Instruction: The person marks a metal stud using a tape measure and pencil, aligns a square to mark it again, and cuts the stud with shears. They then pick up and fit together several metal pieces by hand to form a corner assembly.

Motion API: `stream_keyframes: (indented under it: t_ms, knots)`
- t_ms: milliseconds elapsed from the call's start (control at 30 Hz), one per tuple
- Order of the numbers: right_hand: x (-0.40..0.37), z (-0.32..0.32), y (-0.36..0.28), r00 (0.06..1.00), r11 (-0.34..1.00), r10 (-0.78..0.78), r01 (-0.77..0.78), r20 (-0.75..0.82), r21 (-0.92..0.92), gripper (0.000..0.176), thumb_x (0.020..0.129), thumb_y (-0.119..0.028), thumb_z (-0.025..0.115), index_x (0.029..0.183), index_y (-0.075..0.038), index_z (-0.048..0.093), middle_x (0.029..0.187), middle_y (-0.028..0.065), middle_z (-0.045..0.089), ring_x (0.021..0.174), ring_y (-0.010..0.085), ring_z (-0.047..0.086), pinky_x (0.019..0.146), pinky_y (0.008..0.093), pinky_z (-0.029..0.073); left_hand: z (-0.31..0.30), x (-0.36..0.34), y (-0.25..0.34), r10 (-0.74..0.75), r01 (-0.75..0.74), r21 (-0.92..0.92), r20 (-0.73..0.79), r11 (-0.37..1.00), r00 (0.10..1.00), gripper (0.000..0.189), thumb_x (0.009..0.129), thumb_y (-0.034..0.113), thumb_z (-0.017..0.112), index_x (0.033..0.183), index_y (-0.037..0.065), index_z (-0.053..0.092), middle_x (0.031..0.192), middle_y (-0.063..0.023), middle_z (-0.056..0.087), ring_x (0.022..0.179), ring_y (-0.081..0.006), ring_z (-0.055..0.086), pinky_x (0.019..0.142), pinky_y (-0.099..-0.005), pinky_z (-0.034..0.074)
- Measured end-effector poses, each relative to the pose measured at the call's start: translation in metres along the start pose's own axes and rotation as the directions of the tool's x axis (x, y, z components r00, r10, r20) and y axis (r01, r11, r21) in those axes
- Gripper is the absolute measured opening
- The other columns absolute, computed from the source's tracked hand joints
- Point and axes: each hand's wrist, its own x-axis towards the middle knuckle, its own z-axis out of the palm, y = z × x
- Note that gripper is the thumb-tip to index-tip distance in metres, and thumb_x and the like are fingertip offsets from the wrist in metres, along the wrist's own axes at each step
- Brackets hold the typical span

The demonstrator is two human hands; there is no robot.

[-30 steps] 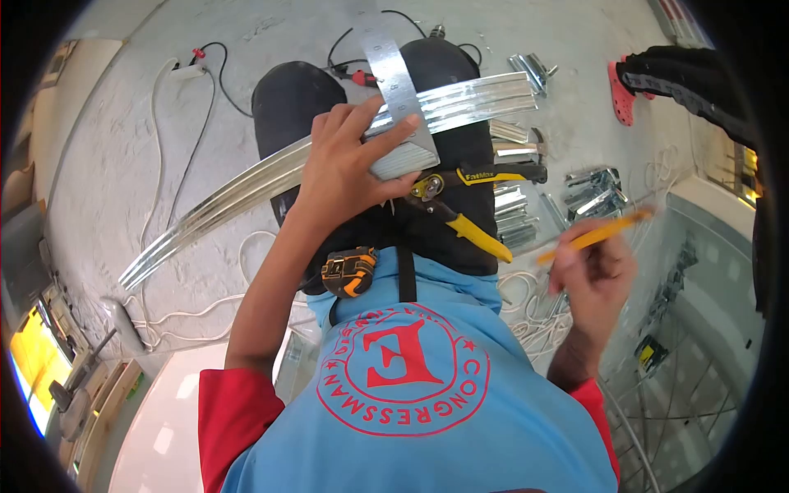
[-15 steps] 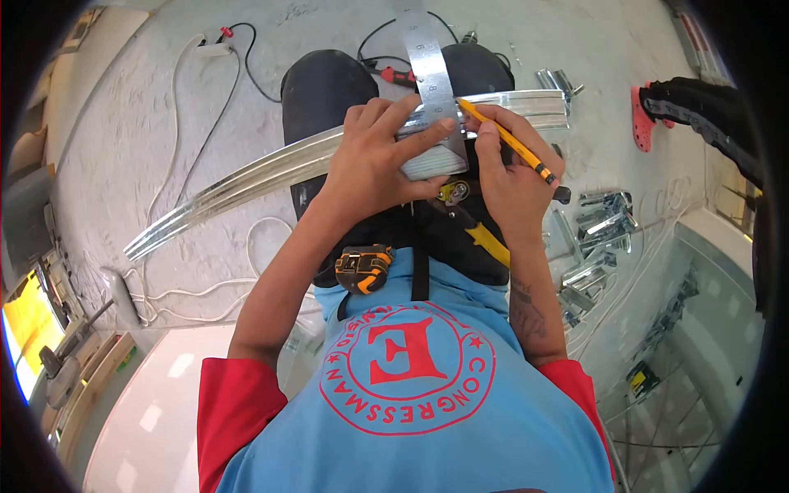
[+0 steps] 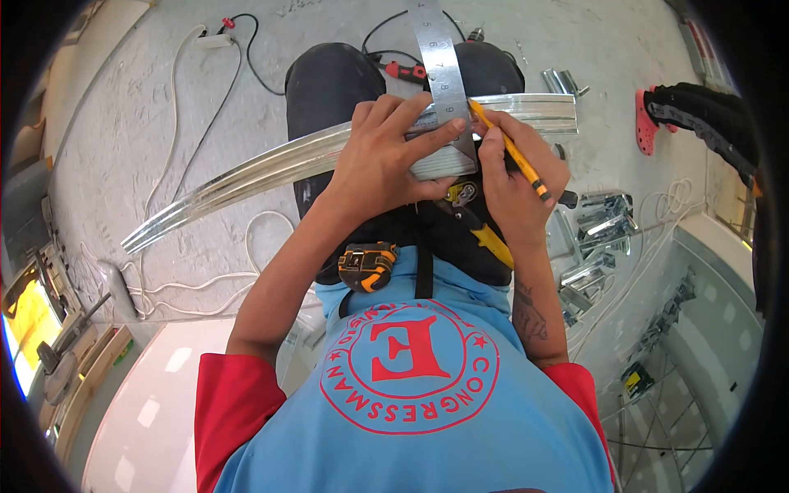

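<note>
My left hand [image 3: 380,156] is closed around the ribbed grey stock of a try square [image 3: 441,66], its fingers pressing the tool onto a long shiny metal channel [image 3: 238,185]. The channel lies across my thighs. The square's numbered blade crosses it and points away from me. In my right hand [image 3: 526,168] is a yellow pencil [image 3: 516,156], its tip at the blade's right edge over the channel. Yellow-handled snips [image 3: 486,238] rest on my lap below my hands, partly hidden. A black and orange tape measure [image 3: 367,267] sits at my waist.
Beyond my knees, a red and black tool [image 3: 404,72] lies on the floor. Cut metal pieces [image 3: 604,222] are scattered to the right, near white cables. A power strip [image 3: 215,40] with cords is at upper left. Another person's leg and pink shoe [image 3: 645,123] are at right.
The whole view has shifted slightly, so knees, channel and hands appear a little further right. Both hands keep their holds, and the pencil tip stays beside the square's blade.
</note>
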Motion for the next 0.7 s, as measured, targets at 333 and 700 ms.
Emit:
stream_keyframes:
  t_ms: [333, 700]
  knots:
    - [-0.004, 0.000, -0.013, 0.999, 0.998, -0.043, 0.042, -0.011, -0.052, 0.015, 0.088, 0.004, 0.065, 0.102, 0.005, 0.071, 0.087, 0.0144, 0.073, 0.078, 0.0197, 0.073, 0.071, 0.0303, 0.055, 0.002, -0.001, -0.001, 0.017, -0.017, -0.003, -0.019, 1.000, 1.000, 0.071, 0.058, 0.030, 0.088, 0.126, 0.026, 0.069, 0.126, -0.0083, 0.057, 0.103, -0.0284, 0.054, 0.089, -0.0432, 0.041]
    - [-0.009, -0.007, -0.014, 1.000, 1.000, -0.026, 0.026, -0.003, -0.015, 0.017, 0.088, 0.002, 0.067, 0.104, 0.003, 0.072, 0.087, 0.0135, 0.073, 0.076, 0.0224, 0.072, 0.070, 0.0314, 0.055, 0.001, 0.000, 0.001, 0.015, -0.015, 0.007, 0.010, 1.000, 1.000, 0.071, 0.058, 0.030, 0.089, 0.126, 0.025, 0.070, 0.128, -0.0081, 0.058, 0.103, -0.0278, 0.055, 0.091, -0.0431, 0.041]
